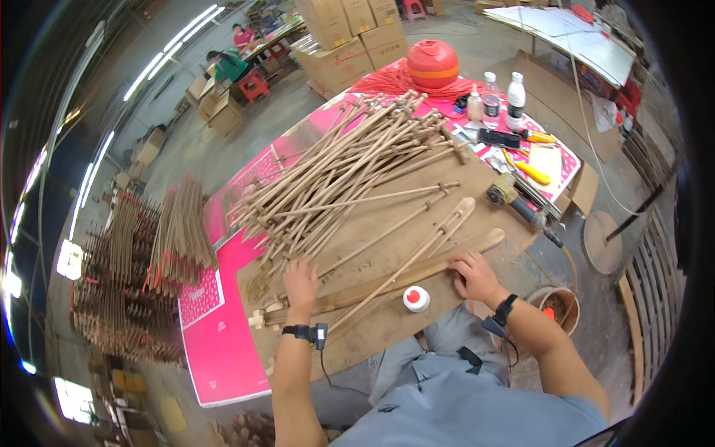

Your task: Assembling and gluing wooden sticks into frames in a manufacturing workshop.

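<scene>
A long wooden slat point(395, 277) with a rounded far end lies diagonally across the brown board point(491, 212) in front of me. Over its near-left part is my left hand point(300, 284), its fingers stretched forward and lying low. My right hand point(475, 276) grips the slat's near edge toward the right, fingers on top and thumb curled below. Between my hands, close to my body, stands a white bottle point(418, 304) with a red tip. A thin wooden rod point(376, 292) crosses over the slat. At the left end sits a small pale wooden block point(257, 319).
A large heap of wooden rods point(350, 171) fills the table's far side. An air tool point(514, 197) with a hose lies at right, near bottles point(515, 99) and yellow-handled tools point(532, 173). Bundled rods point(182, 238) stand left; a bucket point(570, 313) stands right.
</scene>
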Demonstrator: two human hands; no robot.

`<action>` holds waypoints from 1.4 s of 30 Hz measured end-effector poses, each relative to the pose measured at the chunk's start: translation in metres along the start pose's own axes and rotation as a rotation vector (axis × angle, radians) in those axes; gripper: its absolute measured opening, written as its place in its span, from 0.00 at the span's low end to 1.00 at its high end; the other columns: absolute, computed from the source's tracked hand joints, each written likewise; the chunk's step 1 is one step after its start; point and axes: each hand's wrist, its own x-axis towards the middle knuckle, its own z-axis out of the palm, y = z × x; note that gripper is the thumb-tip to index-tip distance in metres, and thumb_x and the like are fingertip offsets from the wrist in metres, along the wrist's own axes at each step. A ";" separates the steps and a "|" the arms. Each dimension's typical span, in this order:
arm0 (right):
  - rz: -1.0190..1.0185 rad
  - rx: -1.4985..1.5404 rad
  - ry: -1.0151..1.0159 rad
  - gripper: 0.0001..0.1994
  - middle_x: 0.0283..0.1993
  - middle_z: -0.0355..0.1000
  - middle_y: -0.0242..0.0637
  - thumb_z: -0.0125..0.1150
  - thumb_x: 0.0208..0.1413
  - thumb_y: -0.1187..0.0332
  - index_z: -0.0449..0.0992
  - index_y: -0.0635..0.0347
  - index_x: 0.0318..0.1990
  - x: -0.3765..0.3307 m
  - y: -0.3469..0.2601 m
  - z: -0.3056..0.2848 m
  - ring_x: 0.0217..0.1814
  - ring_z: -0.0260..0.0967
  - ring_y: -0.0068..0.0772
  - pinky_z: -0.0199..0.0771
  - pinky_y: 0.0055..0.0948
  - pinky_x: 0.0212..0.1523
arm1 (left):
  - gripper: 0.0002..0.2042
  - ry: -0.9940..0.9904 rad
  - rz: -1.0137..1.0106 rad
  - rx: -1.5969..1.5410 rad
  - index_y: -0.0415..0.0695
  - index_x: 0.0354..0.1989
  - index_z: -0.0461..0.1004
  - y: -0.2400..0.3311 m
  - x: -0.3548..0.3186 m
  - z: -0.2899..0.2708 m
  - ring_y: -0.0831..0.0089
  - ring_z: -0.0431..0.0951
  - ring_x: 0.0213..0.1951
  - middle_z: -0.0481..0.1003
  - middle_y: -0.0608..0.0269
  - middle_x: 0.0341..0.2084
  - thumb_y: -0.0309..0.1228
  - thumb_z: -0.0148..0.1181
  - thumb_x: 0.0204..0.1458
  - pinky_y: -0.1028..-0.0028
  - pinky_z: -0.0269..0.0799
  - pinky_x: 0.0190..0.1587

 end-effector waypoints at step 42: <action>0.035 -0.024 0.010 0.18 0.47 0.76 0.39 0.64 0.37 0.76 0.79 0.56 0.42 0.010 -0.013 -0.010 0.45 0.72 0.47 0.74 0.41 0.48 | 0.14 -1.188 -0.407 -0.928 0.43 0.45 0.77 0.011 0.104 -0.012 0.80 0.67 0.28 0.68 0.74 0.24 0.38 0.48 0.71 0.76 0.66 0.33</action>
